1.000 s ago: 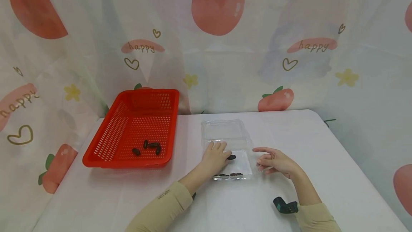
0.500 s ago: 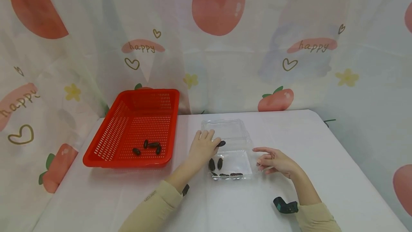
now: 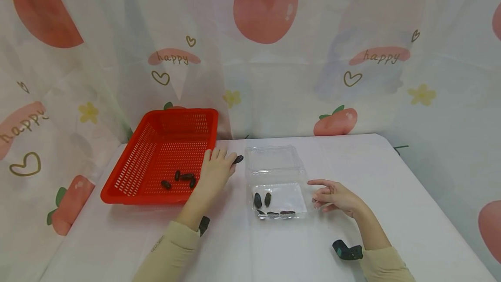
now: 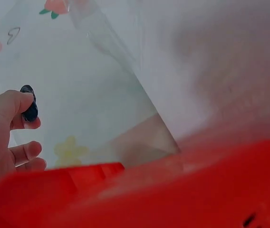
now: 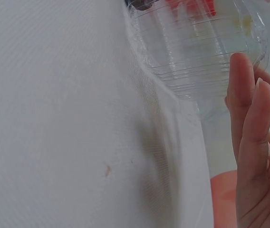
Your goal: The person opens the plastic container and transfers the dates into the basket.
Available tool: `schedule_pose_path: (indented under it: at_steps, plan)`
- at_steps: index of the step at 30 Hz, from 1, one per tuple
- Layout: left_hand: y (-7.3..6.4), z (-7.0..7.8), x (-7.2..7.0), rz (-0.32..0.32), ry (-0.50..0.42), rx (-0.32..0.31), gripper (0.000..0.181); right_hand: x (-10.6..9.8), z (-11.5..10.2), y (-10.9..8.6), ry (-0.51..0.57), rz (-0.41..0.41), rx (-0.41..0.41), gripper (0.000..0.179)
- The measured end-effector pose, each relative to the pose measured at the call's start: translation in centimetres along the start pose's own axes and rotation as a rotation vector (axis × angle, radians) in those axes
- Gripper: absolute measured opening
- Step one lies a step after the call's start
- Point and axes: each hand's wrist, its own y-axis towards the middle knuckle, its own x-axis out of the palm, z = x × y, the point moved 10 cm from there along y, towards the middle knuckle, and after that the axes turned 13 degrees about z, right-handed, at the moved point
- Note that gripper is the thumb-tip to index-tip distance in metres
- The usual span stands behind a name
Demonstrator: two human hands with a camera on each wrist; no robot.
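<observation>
My left hand point(image 3: 216, 171) pinches a dark oval date point(image 3: 238, 159) between thumb and index finger, at the right rim of the red basket; the date point(image 4: 29, 103) also shows in the left wrist view. Several dates point(image 3: 166, 184) lie on the floor of the basket point(image 3: 150, 199). An opened clear plastic clamshell box point(image 3: 289, 195) stands in the middle, its lid point(image 3: 272, 159) folded back. Two dates point(image 3: 257, 200) lie at its left, others along its front wall. Beside its right edge hovers my right hand point(image 3: 338, 199), index finger extended; touching cannot be made out.
A white cloth covers the table point(image 3: 375, 169). A fruit-patterned curtain point(image 3: 297, 77) hangs behind it and on both sides. Dark wrist-worn devices show near both cuffs, the right one point(image 3: 347, 250) above the table's front.
My left hand has lifted out of the box with the date and moved left to the basket's rim, uncovering two dates in the box. My right hand has stayed in place.
</observation>
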Motion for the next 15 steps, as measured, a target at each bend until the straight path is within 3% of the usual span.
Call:
schedule_pose_path:
  at_steps: [8,15]
  plan:
    - [-0.6,-4.0,-0.8,-0.007,0.016,-0.078,0.018,0.0,-0.1,0.0,0.0,-0.003,-0.004,0.058]
    - [-1.3,-8.0,-0.1,-0.104,0.006,-0.168,0.024,0.0,-0.2,-0.1,0.002,-0.001,0.003,0.058]
